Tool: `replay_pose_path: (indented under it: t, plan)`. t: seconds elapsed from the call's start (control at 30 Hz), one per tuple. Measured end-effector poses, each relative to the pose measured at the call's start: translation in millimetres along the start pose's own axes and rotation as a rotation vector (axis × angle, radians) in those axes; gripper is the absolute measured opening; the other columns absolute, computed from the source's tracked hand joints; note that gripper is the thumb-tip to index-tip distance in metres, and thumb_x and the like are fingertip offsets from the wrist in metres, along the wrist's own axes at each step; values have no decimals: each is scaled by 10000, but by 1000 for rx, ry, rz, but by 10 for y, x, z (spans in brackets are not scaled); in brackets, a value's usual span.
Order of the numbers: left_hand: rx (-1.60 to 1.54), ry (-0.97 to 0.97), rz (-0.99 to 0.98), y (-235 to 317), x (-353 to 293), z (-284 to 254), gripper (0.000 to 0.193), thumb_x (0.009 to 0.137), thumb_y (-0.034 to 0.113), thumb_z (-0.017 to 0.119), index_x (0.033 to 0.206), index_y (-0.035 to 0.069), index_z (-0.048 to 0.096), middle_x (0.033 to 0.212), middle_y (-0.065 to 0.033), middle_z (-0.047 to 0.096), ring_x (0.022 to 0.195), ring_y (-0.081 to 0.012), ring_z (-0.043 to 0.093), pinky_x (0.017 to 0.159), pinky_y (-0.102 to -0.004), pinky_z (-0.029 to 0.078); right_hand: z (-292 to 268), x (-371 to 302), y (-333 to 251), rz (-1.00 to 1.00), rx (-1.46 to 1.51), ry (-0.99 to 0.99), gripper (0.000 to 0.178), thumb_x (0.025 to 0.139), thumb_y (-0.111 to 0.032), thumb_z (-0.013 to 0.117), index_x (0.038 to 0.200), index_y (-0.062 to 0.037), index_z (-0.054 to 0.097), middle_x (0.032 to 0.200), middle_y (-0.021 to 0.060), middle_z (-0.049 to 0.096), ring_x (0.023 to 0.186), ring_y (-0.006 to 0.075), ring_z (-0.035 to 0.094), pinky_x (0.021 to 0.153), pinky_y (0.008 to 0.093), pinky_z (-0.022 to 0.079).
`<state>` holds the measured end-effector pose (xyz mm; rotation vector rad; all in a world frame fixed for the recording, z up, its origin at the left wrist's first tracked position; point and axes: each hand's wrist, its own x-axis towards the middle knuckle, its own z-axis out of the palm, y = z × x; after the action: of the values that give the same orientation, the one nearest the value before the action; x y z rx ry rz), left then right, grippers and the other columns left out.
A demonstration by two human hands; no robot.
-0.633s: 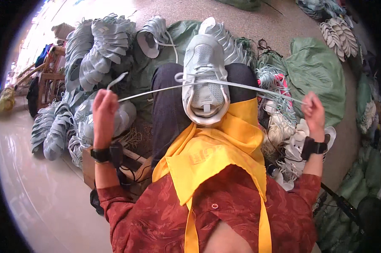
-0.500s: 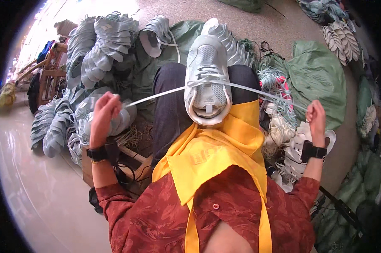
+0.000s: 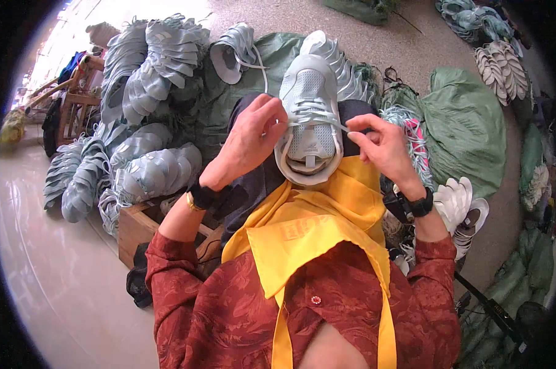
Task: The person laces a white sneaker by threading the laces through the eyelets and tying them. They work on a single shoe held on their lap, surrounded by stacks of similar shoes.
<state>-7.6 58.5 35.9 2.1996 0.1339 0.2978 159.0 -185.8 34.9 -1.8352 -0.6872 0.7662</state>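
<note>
A pale grey-blue shoe upper rests between my knees on the yellow apron, its heel opening toward me. White-blue lace crosses its tongue in rows. To the left of the lacing, my left hand is closed with its fingers curled at the lace by the upper's edge; what lies inside the fingers is partly hidden. On the other side, my right hand pinches the lace close to the upper, thumb and forefinger near its edge.
Stacked pale blue shoe uppers pile up at left, above a wooden box. A single upper lies beyond my knees. Green sacks and white uppers are at right. A wooden chair stands far left.
Both hands have come inward from wide apart to the two sides of the upper. The lace, stretched straight out before, now lies close over the tongue.
</note>
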Motion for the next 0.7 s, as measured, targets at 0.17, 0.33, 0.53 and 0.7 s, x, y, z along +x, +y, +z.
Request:
replay_pose_path:
  t: [0.17, 0.33, 0.53, 0.7]
  plan:
    - [-469, -51, -142, -137, 57, 140, 112, 926, 6, 639, 906, 14, 529, 905, 12, 468, 799, -94, 493, 705, -256, 452, 26, 21, 30, -8, -25, -52, 99, 947, -82, 712, 1009, -4, 712, 805, -1, 711, 606, 44, 619, 551, 222, 504]
    - [-180, 61, -145, -126, 114, 113, 136, 921, 14, 658, 896, 10, 524, 849, 29, 496, 775, -61, 492, 689, -236, 454, 54, -53, 5, -101, -128, -16, 69, 938, -72, 717, 956, -6, 710, 760, -10, 689, 628, 32, 585, 570, 226, 477]
    - [-203, 139, -162, -114, 113, 117, 120, 932, 39, 686, 927, 8, 571, 824, -4, 551, 739, -85, 519, 686, -258, 462, 32, -152, -23, -107, -102, -19, 74, 933, -72, 726, 921, -2, 703, 734, -15, 670, 625, 23, 546, 560, 223, 446]
    - [-570, -116, -301, -84, 125, 33, 127, 995, 109, 654, 924, 36, 579, 907, 52, 515, 862, -55, 504, 814, -219, 429, 31, -123, 69, -50, -48, -66, 77, 937, -78, 723, 913, -9, 701, 727, -35, 654, 624, 13, 564, 549, 215, 444]
